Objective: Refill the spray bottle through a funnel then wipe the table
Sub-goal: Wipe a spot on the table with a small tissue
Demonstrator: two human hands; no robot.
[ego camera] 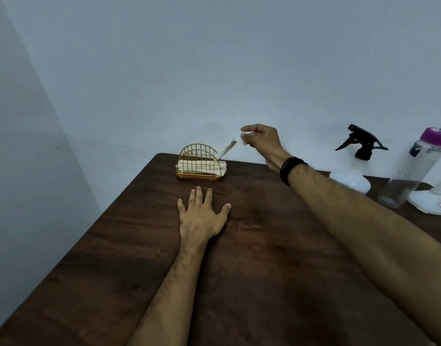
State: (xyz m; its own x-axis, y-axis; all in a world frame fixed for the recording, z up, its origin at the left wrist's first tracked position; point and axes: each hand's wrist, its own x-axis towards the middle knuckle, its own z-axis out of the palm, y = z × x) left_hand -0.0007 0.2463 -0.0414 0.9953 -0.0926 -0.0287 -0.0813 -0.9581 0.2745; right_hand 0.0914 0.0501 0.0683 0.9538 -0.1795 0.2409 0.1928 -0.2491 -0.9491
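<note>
His right hand pinches a napkin above the holder; left hand rests flat, fingers spread, on the table.

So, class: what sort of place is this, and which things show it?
Probably a plain room at home, used for cleaning: a dark wooden table against a bare wall, with a napkin holder and a spray bottle.

- One dark brown wooden table.
- One gold wire napkin holder, arched, with a stack of white napkins inside, too many to count.
- One white napkin lifted clear.
- One white spray bottle with black trigger head.
- One clear plastic bottle with purple cap.
- One white funnel.
- Two bare hands: left hand, right hand.
- One black wristband.
</note>
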